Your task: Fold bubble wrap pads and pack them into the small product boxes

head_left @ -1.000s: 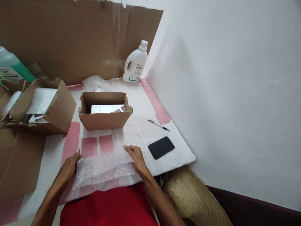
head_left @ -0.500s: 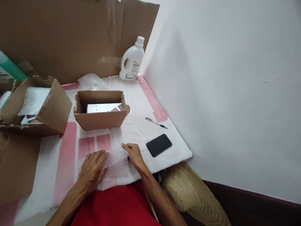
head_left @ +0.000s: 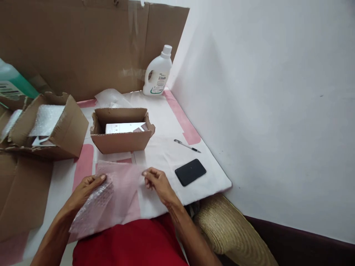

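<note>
Small cardboard box (head_left: 122,142) open on the cloth, white item (head_left: 126,128) inside, unwrapped. Bubble wrap sheet (head_left: 111,195) lifted at the table's near edge, left hand (head_left: 84,188) and right hand (head_left: 156,181) pinching its top corners; nothing wrapped yet.

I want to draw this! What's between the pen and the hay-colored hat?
In the head view, a black phone lies between the pen and the straw hat.
</note>
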